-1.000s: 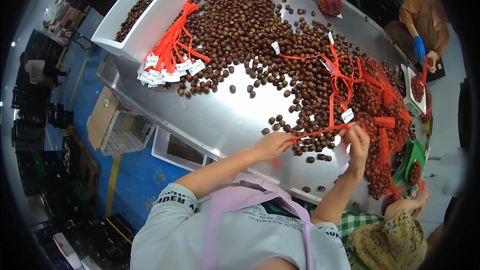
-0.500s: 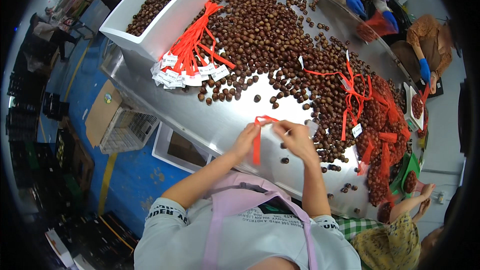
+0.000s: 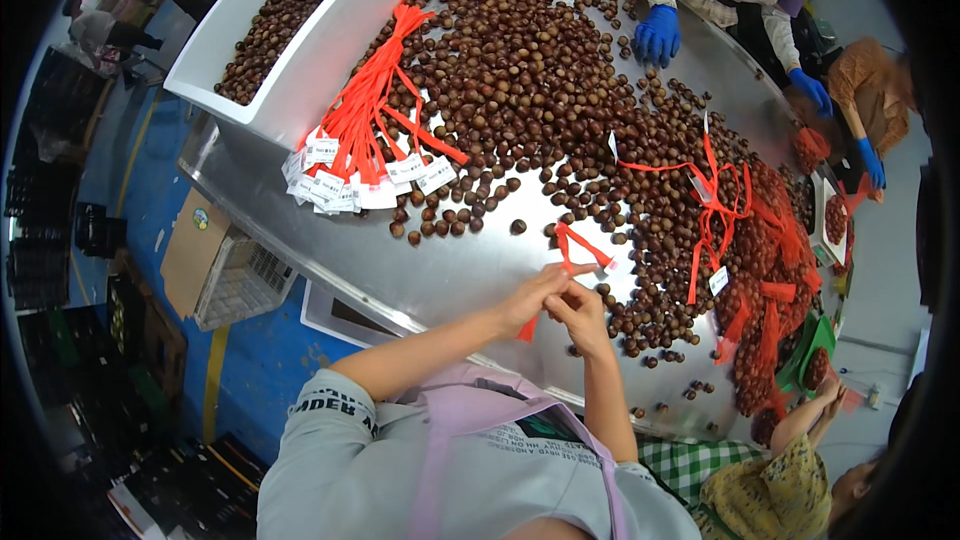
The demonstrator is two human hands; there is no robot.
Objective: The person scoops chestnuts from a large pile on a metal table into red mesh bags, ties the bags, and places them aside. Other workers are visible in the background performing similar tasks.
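Observation:
My left hand and my right hand meet above the near part of the metal table, fingers closed on a red mesh net strip. A folded loop of it sticks out beyond my fingertips, with a white tag at its tip, and a short end hangs below my left hand. Brown chestnuts lie heaped just past my hands, some loose ones close to my right hand. To the left, a bundle of similar red net strips with white tags rests on the table.
A white bin of chestnuts stands at the far left. Tagged red strips and filled red net bags lie to the right. Across the table, a co-worker's blue-gloved hand reaches toward the heap. A crate sits below the left edge.
My hands have come together and shifted slightly right, and the strip's looped, tagged end now points away from me. The co-worker's gloved hand has moved onto the heap's edge.

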